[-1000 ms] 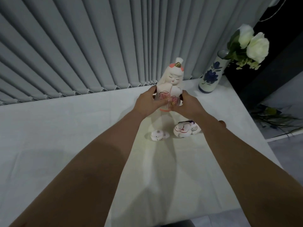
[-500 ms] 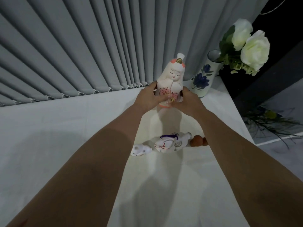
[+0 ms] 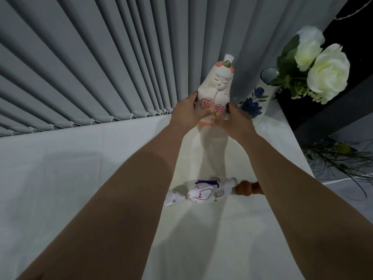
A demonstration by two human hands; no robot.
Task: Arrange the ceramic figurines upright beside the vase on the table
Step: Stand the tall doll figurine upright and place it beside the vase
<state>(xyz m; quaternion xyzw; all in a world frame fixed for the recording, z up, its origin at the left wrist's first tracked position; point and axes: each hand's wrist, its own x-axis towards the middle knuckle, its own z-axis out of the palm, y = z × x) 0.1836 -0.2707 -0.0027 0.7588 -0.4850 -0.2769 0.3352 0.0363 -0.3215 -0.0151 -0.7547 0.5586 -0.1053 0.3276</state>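
Observation:
A tall white doll figurine (image 3: 217, 85) with pink flowers stands upright near the table's back edge, just left of the blue-flowered vase (image 3: 256, 102). My left hand (image 3: 186, 113) and my right hand (image 3: 235, 120) both grip its lower body, one on each side. Nearer to me, between my forearms, a small white animal figurine (image 3: 174, 198) and a white figurine with a purple band (image 3: 210, 190) lie on their sides. A brown figurine (image 3: 245, 187) lies right of them, partly hidden by my right forearm.
The vase holds white roses (image 3: 323, 71) that lean over the table's back right corner. A grey pleated curtain (image 3: 101, 67) hangs along the back edge of the white-clothed table (image 3: 60, 178). The table's right edge drops to a floor with green stems (image 3: 339, 158).
Both hands have carried the doll figurine back and to the right, closer to the vase. The view has shifted, so the lying figurines now appear nearer to me.

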